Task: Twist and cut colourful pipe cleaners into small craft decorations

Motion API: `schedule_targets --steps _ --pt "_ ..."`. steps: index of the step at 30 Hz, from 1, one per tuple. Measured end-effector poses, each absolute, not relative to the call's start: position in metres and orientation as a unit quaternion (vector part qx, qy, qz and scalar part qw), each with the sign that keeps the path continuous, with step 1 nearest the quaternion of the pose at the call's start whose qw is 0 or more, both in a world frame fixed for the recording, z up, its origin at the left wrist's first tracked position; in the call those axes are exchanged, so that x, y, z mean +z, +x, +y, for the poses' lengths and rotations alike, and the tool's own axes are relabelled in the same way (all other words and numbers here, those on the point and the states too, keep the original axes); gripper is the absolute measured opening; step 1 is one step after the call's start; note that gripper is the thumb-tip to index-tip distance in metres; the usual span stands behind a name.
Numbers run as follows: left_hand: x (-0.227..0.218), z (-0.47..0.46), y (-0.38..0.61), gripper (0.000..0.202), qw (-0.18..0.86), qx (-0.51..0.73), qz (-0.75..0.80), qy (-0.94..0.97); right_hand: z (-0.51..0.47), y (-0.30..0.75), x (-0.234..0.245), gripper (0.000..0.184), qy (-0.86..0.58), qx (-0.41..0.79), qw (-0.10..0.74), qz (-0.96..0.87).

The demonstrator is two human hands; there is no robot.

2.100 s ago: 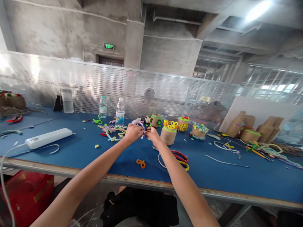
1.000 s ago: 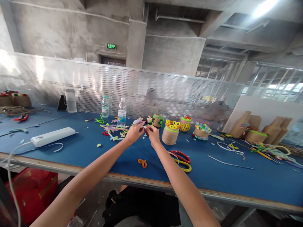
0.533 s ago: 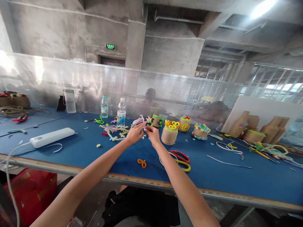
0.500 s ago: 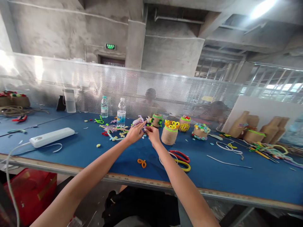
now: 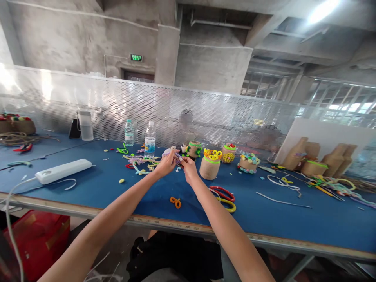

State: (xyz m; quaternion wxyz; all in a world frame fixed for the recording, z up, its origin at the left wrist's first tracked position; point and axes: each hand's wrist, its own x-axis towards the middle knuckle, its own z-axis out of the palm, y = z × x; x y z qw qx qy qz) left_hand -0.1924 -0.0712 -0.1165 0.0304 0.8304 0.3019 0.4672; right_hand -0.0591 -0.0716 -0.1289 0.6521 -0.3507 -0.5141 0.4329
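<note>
Now the purple stem [image 5: 177, 155] lower, in fingertip pinches of left hand [image 5: 165, 165] and right hand [image 5: 190, 169]

Matt and glossy finishes on a smooth blue tabletop [image 5: 282, 221]
The purple pipe cleaner [image 5: 177, 155] and orange pipe cleaner [image 5: 175, 201] look fuzzy; the yellow-flowered jar [image 5: 209, 168] shows coarse, matt twine; the white-capped bottle [image 5: 149, 144] is glossy plastic; the partition [image 5: 135, 100], shiny perforated metal.

From here, a ceiling lamp [image 5: 323, 11] glares overhead at right. The perforated screen [image 5: 147, 102] reflects white patches; the space beneath the table [image 5: 141, 203] is dim.
</note>
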Motion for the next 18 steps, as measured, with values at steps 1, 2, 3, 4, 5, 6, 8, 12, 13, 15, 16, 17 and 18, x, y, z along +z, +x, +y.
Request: schedule_targets --steps 1,2,3,4,5,6,8,12,13,15,16,17,18 --pt "-0.117 -0.07 -0.193 0.048 0.033 0.467 0.297 0.832 -0.073 -0.059 -0.128 0.022 -0.344 0.445 0.645 -0.517" --pt "-0.117 -0.068 -0.194 0.048 0.036 0.467 0.293 0.833 -0.074 -0.059 -0.127 0.022 -0.339 0.458 0.636 -0.52" --pt "-0.118 -0.066 -0.195 0.047 0.041 0.467 0.289 0.834 -0.075 -0.059 -0.126 0.023 -0.335 0.469 0.627 -0.524" --pt "-0.118 -0.063 -0.196 0.047 0.047 0.467 0.285 0.836 -0.076 -0.059 -0.125 0.023 -0.332 0.479 0.617 -0.528" --pt "-0.119 -0.061 -0.197 0.046 0.053 0.466 0.282 0.837 -0.077 -0.059 -0.124 0.023 -0.332 0.487 0.609 -0.531" --pt "-0.119 -0.06 -0.198 0.046 0.06 0.465 0.279 0.838 -0.078 -0.058 -0.123 0.024 -0.334 0.492 0.602 -0.534" --pt "-0.117 -0.058 -0.201 0.044 0.077 0.464 0.275 0.839 -0.079 -0.057 -0.121 0.026 -0.341 0.496 0.589 -0.54" --pt "-0.113 -0.063 -0.205 0.041 0.121 0.464 0.266 0.836 -0.082 -0.05 -0.117 0.026 -0.363 0.488 0.562 -0.561" --pt "-0.112 -0.065 -0.206 0.041 0.135 0.466 0.264 0.833 -0.083 -0.048 -0.116 0.023 -0.369 0.486 0.555 -0.565" --pt "-0.111 -0.068 -0.205 0.041 0.168 0.474 0.26 0.825 -0.084 -0.043 -0.115 0.017 -0.379 0.485 0.545 -0.57" --pt "-0.112 -0.069 -0.205 0.041 0.187 0.479 0.258 0.818 -0.084 -0.041 -0.114 0.015 -0.381 0.487 0.541 -0.57" --pt "-0.112 -0.069 -0.203 0.041 0.208 0.485 0.256 0.81 -0.084 -0.04 -0.114 0.014 -0.382 0.489 0.54 -0.569" --pt "-0.113 -0.069 -0.202 0.041 0.231 0.492 0.255 0.8 -0.084 -0.039 -0.114 0.014 -0.381 0.491 0.541 -0.567"
